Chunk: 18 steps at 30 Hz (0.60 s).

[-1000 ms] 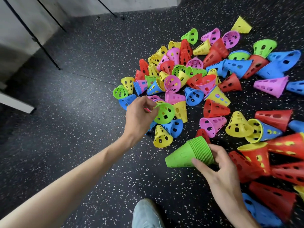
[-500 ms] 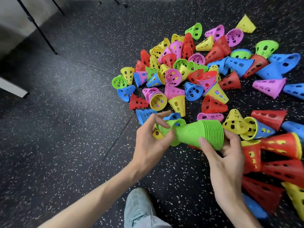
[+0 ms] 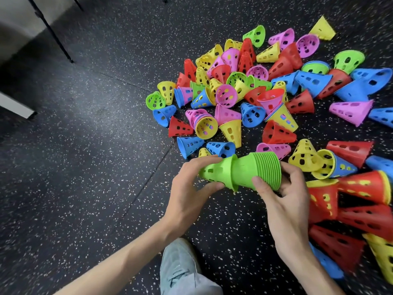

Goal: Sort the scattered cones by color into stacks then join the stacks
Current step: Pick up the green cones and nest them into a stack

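I hold a stack of green cones (image 3: 258, 173) sideways above the floor, its wide rims to the right. My right hand (image 3: 282, 201) grips the stack at its rims. My left hand (image 3: 189, 188) grips a single green cone (image 3: 219, 172) that sits partway over the stack's narrow end. A pile of scattered perforated cones (image 3: 255, 96) in red, yellow, blue, pink and green lies on the floor beyond. Loose green cones lie at its left edge (image 3: 155, 100) and at its far side (image 3: 256, 35).
The dark speckled floor (image 3: 95, 145) stretches to the left. Large red cones (image 3: 361, 209) and yellow ones lie at the right, close to my right hand. My grey shoe (image 3: 180, 267) is below the hands. Black stand legs (image 3: 51, 30) and a white ledge are at the upper left.
My left hand picked a green cone from the pile and brought it to the stack's narrow end. My right hand lifted the stack from the floor to meet it.
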{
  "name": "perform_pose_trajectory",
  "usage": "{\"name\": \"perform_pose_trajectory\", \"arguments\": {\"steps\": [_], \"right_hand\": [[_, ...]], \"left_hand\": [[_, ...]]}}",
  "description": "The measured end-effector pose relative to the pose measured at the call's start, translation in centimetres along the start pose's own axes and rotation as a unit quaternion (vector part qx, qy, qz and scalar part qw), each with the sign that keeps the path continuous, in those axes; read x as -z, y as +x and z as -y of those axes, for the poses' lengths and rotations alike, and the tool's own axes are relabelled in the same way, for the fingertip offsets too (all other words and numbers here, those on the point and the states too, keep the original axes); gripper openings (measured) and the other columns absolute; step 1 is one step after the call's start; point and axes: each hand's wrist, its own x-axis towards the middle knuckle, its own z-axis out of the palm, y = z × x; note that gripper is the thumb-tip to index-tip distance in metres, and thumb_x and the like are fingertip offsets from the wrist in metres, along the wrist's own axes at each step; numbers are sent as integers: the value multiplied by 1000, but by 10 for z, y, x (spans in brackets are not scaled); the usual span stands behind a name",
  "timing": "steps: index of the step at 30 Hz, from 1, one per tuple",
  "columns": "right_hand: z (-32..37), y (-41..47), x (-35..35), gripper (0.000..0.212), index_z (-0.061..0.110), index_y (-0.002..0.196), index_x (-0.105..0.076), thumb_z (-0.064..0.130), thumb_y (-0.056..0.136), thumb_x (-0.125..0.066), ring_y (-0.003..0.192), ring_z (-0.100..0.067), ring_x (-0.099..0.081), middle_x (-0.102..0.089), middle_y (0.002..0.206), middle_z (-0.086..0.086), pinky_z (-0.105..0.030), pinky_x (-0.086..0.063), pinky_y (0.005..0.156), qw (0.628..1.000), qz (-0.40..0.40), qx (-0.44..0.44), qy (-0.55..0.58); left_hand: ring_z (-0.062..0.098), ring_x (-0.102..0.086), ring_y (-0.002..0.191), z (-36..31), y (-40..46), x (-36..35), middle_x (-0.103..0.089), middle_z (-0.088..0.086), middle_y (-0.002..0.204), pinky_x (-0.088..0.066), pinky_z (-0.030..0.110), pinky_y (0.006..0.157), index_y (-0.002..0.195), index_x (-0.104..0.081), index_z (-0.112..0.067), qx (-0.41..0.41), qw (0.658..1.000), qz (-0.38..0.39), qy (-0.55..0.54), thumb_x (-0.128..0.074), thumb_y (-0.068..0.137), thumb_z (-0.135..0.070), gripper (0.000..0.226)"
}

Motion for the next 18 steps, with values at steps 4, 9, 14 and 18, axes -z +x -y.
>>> {"name": "perform_pose_trajectory", "arguments": {"steps": [4,9,14,18], "right_hand": [[2,0,-4,37,40,110,-55,28,81,-76,96,-17,-71,-76,102,0,-34,-53,86,998,59,-9,-5],[6,0,-8,28,36,108,-55,16,92,-67,96,-6,-71,-77,102,11,-13,-50,80,994,111,-12,-17],[9,-2,-10,46,38,114,-53,9,87,-77,98,-5,-69,-75,104,8,-14,-50,83,989,143,-7,-46],[12,8,-14,46,36,115,-54,9,86,-78,98,-10,-70,-75,104,4,-19,-53,83,991,124,8,-48]], "left_hand": [[23,-66,103,-1,-1,2,-71,-4,117,-54,51,86,124,-67,-34,38,997,25,-63,-88,78,-28,51],[24,-67,102,-4,-8,2,-71,-3,116,-56,49,78,124,-68,-34,24,998,24,-61,-86,79,-32,49],[23,-68,105,-1,-4,8,-72,-5,117,-56,46,81,125,-68,-29,19,998,27,-56,-86,79,-28,49],[18,-68,104,2,8,12,-72,-10,117,-57,50,84,127,-67,-32,51,994,60,-73,-86,80,-32,50]]}}
